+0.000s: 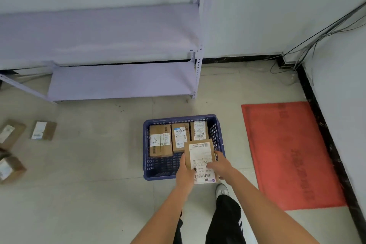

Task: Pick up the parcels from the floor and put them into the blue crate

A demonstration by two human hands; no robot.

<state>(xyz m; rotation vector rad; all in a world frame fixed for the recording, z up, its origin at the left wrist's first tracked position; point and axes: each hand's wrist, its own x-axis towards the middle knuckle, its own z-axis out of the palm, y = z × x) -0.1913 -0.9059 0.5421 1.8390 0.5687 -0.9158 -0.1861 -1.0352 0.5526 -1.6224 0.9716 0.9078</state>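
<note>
Brown cardboard parcel (200, 159), its white barcode label too blurred to read, is clasped by left hand (185, 174) and right hand (221, 165) above the blue crate (158, 166), at the 5 o'clock corner; 3 parcels (179, 137) line the 12 o'clock side.

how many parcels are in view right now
7. Three lie in the back row of the blue crate: left, middle, right. One is held above it. Three on the floor at left; more may be out of frame.

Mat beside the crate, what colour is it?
Red, plain in the head view: mat right of crate.
</note>
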